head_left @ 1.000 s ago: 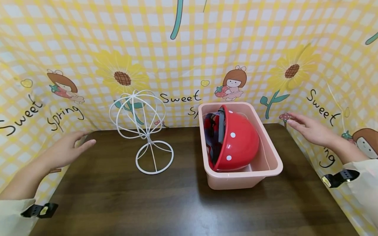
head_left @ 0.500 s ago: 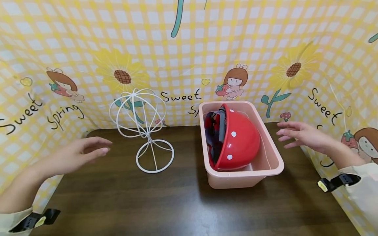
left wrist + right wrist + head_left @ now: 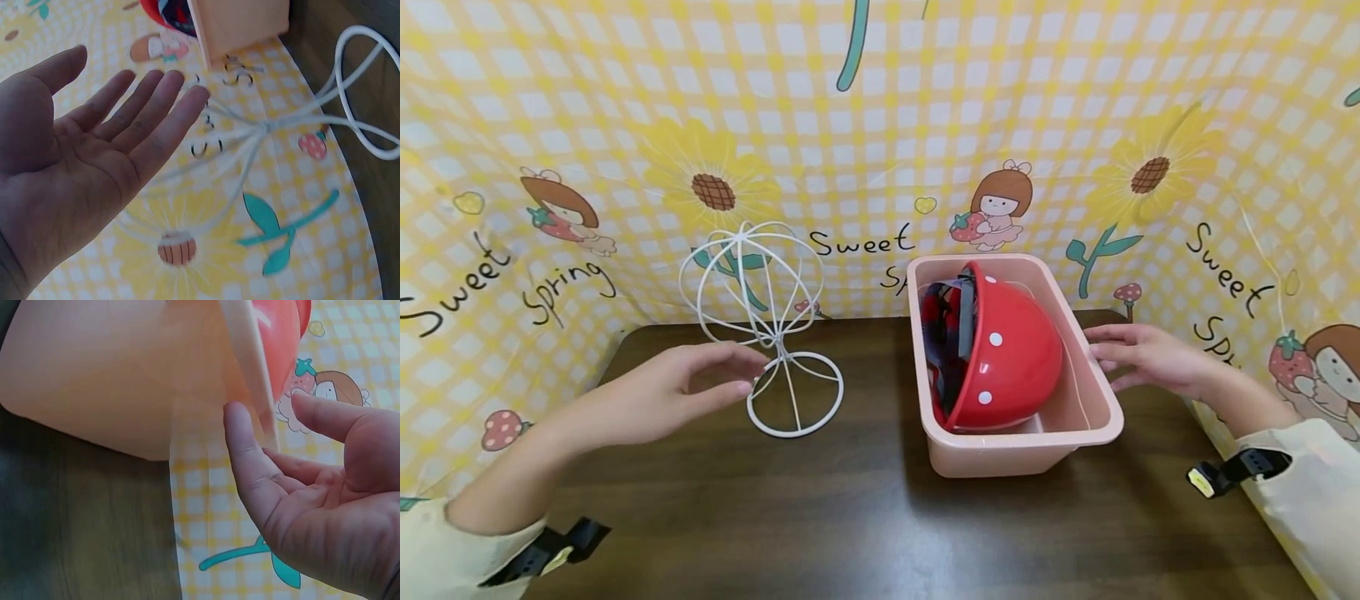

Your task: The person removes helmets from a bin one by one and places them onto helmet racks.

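A red helmet (image 3: 1021, 358) with white dots lies on its side in a pink plastic bin (image 3: 1000, 460), its dark lining and straps turned left. By the bin's right rim is my right hand (image 3: 1157, 360); in the right wrist view its fingers (image 3: 247, 447) spread near the rim, thumb apart, and contact is unclear. A white wire stand (image 3: 779, 343), with a round cage above a ring base, stands upright on the left. My left hand (image 3: 662, 393) reaches beside it, fingers extended and holding nothing. In the left wrist view the palm (image 3: 81, 156) faces the camera.
Everything stands on a dark brown wooden table (image 3: 850, 533). A yellow checked cloth (image 3: 865, 167) with printed flowers and figures hangs behind it and at both sides. Black straps (image 3: 546, 554) with small devices are on both wrists.
My left hand has moved right from the table's left edge to the wire stand. My right hand has come left and down to the bin's right rim. Bin, helmet and stand stay in place.
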A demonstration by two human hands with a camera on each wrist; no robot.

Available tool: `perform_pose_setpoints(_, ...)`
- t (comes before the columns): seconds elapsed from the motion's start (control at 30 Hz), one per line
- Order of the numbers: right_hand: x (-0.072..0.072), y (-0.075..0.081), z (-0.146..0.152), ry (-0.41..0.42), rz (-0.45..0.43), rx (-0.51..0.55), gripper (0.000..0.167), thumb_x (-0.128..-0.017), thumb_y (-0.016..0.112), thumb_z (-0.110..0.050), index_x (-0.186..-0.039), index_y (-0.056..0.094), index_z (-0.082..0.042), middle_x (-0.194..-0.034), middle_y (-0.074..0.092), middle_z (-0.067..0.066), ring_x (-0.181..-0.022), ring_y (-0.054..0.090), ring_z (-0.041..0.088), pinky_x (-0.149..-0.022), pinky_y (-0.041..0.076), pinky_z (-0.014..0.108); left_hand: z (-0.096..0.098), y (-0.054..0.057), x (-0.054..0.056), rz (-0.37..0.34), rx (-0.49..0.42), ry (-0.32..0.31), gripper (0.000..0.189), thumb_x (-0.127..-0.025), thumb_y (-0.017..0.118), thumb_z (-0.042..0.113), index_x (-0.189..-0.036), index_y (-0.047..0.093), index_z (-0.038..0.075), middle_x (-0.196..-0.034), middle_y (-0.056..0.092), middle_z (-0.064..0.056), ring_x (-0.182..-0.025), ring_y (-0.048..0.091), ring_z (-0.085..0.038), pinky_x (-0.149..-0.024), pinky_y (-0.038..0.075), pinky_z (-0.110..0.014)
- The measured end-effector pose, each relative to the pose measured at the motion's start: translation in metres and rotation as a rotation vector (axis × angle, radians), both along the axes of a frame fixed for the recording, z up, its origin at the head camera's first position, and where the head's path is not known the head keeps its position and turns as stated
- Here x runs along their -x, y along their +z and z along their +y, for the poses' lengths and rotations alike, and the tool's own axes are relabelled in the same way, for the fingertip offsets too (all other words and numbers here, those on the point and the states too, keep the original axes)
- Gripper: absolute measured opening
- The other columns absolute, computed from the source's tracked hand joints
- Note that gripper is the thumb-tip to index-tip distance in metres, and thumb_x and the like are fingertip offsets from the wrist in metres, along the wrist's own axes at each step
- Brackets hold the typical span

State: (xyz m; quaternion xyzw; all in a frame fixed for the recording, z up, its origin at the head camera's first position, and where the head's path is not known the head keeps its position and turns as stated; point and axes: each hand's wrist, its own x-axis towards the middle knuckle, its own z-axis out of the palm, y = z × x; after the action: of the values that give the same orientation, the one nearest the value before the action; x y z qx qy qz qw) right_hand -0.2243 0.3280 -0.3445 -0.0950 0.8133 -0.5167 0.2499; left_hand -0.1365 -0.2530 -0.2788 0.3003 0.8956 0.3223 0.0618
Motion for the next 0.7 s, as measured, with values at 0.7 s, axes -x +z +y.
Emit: perform_pose_setpoints(0.7,0.004,-0.009,-0.009,-0.054,-0.027,0.059,0.061,-0.105,0.056,-0.009,-0.15,0.026,0.019,-0.119,0.068,0.003,-0.1,0.067,0.005,-0.085,0.06,0.036,0.116,0.014,0.043,-0.287,-0.203,-0.074,0.04,-0.103,0.061,0.016,-0.141,0.054,0.003,-0.132,0.061,-0.014,-0.113,0.065,-0.023,-0.095,0.056,-0.04)
